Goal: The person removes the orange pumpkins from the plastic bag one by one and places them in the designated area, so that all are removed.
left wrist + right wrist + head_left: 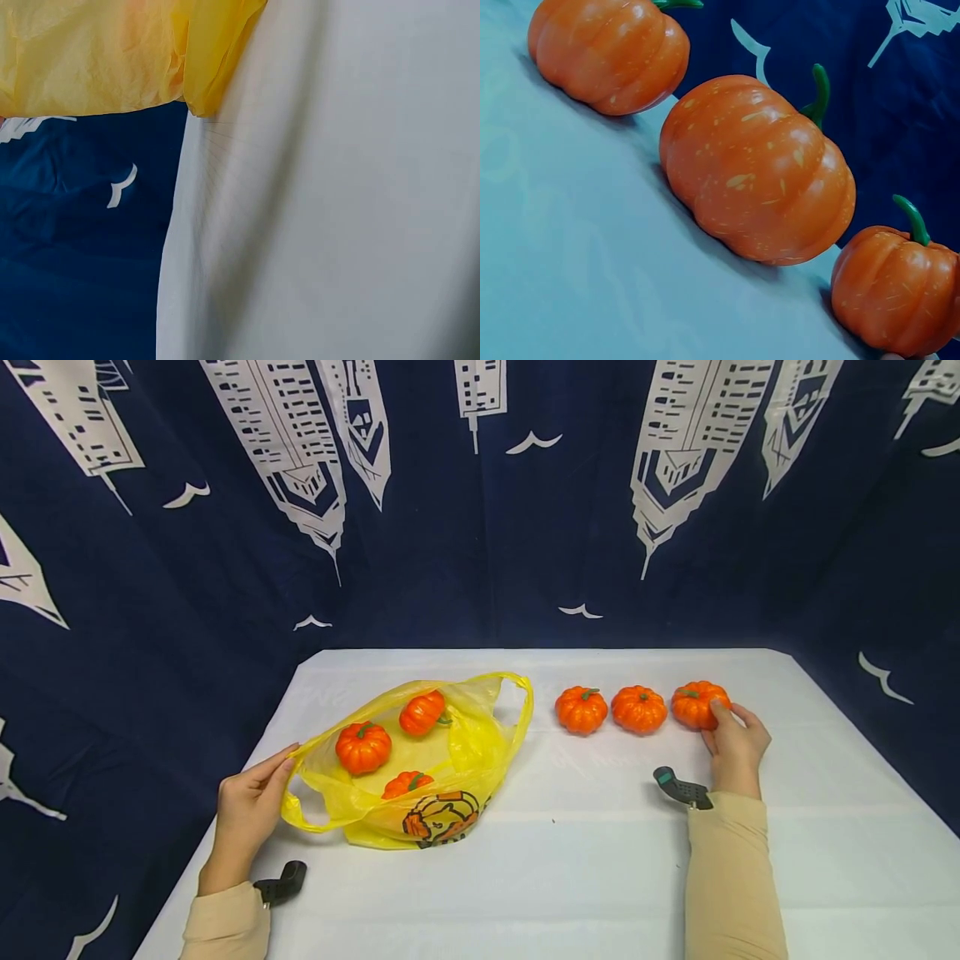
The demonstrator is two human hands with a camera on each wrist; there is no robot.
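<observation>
While my left hand (249, 806) pinches the bag (480, 735), my right hand (738, 747) grips the end pumpkin (693, 703). The bag lies leftward, past two pumpkins (639, 709) (581, 710).

A hand could pass over the flat white tabletop (555, 877) between the open-mouthed yellow plastic bag (480, 752) at left and the beige fabric sleeve (731, 877) at right; three ribbed orange pumpkins (639, 709) block the far right.

Navy cloth backdrop (487, 560), upside-down white skyscrapers (693, 427), white bird shapes (532, 440), faintly creased white tabletop (570, 881)
</observation>
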